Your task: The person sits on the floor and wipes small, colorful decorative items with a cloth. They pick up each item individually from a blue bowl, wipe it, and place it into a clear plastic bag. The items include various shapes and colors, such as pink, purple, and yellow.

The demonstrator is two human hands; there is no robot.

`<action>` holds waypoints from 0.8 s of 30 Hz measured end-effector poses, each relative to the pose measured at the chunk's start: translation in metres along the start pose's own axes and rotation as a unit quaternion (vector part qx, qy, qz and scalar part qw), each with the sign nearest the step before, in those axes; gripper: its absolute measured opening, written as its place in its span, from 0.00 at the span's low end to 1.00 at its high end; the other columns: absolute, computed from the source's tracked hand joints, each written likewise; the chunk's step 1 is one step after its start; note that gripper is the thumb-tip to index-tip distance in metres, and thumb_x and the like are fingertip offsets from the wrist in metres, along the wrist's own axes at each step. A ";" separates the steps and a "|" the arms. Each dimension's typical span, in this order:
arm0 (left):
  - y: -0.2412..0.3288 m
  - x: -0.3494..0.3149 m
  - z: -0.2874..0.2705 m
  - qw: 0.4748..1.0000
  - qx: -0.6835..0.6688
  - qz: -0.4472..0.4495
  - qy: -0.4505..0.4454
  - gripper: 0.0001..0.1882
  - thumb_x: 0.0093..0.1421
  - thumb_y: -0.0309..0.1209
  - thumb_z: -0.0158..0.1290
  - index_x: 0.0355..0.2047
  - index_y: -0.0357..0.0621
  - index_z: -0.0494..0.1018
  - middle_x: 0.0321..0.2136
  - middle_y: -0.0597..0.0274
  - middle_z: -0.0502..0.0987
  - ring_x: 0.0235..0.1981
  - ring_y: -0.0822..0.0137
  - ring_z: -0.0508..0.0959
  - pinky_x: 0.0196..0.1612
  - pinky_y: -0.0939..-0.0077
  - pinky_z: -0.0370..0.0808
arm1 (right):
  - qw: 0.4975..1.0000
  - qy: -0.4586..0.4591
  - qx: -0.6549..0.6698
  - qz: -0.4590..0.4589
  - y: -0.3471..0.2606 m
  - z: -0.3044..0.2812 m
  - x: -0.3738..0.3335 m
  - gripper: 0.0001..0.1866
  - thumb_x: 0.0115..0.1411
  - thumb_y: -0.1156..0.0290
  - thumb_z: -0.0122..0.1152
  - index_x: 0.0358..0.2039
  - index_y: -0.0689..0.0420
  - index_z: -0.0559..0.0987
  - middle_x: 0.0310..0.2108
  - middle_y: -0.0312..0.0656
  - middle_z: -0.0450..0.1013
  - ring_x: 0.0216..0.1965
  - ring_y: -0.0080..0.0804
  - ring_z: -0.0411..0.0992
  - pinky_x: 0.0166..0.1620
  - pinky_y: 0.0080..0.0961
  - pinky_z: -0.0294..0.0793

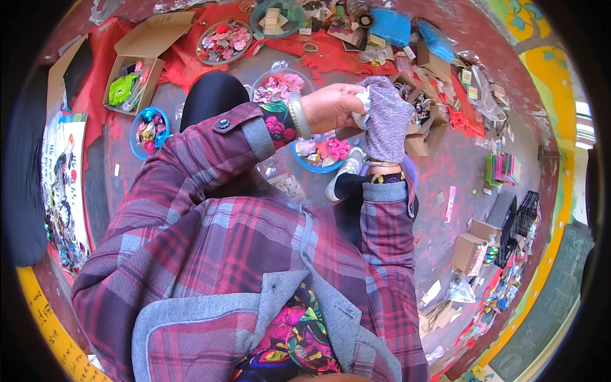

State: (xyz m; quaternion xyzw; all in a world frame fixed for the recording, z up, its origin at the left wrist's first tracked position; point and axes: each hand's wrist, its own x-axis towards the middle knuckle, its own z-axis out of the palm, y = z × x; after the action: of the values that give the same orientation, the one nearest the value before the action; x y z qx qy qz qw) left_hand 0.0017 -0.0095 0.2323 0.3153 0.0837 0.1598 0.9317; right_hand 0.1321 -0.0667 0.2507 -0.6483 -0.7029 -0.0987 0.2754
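My left hand [332, 107] reaches in at the upper middle, a white bracelet on its wrist. Its thumb and fingers are pinched on a small crumpled white piece [362, 109], whose kind I cannot make out. That piece touches a grey-purple knitted fabric [388, 121], which looks like a sock or sleeve. The fabric covers my right hand down to the wrist, so its fingers are hidden. A bracelet shows at the bare right wrist, just below the fabric's edge. Beneath my hands stands a blue bowl [318, 169] of pink hair ornaments.
More bowls of ornaments [224, 62] stand at the back and left [132, 144]. A cardboard box [109, 106] holds a bright green item. Another open box [425, 141] stands just right of the fabric. Colourful baskets [503, 170] and black racks [503, 210] are farther right.
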 end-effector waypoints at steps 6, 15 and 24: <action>0.005 0.000 0.000 0.999 -0.016 -0.039 0.002 0.15 0.57 0.30 0.45 0.44 0.38 0.66 0.39 0.58 0.73 0.41 0.63 0.74 0.48 0.65 0.68 | 0.992 -0.065 -0.088 0.068 0.007 0.000 -0.001 0.06 0.46 0.75 0.48 0.27 0.59 0.71 0.27 0.48 0.70 0.31 0.42 0.70 0.33 0.33 0.67; 0.009 -0.002 -0.005 0.981 0.095 -0.001 0.167 0.12 0.59 0.33 0.45 0.39 0.39 0.68 0.35 0.58 0.75 0.35 0.68 0.77 0.39 0.74 0.74 | 0.953 0.002 0.268 0.139 0.003 -0.014 0.004 0.10 0.56 0.68 0.44 0.30 0.60 0.71 0.27 0.38 0.69 0.28 0.24 0.69 0.31 0.21 0.70; 0.017 0.000 0.004 0.993 -0.060 -0.082 -0.062 0.29 0.61 0.50 0.34 0.53 0.39 0.56 0.51 0.52 0.62 0.52 0.59 0.64 0.54 0.66 0.61 | 0.966 -0.038 0.234 0.106 0.000 0.001 -0.003 0.10 0.55 0.73 0.46 0.38 0.60 0.71 0.31 0.37 0.70 0.31 0.27 0.70 0.33 0.20 0.68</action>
State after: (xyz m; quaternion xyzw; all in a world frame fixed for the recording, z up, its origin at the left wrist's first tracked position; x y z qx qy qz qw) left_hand -0.0018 0.0012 0.2458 0.2602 0.0419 0.0680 0.9622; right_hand 0.1314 -0.0685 0.2482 -0.6397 -0.6438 0.1232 0.4014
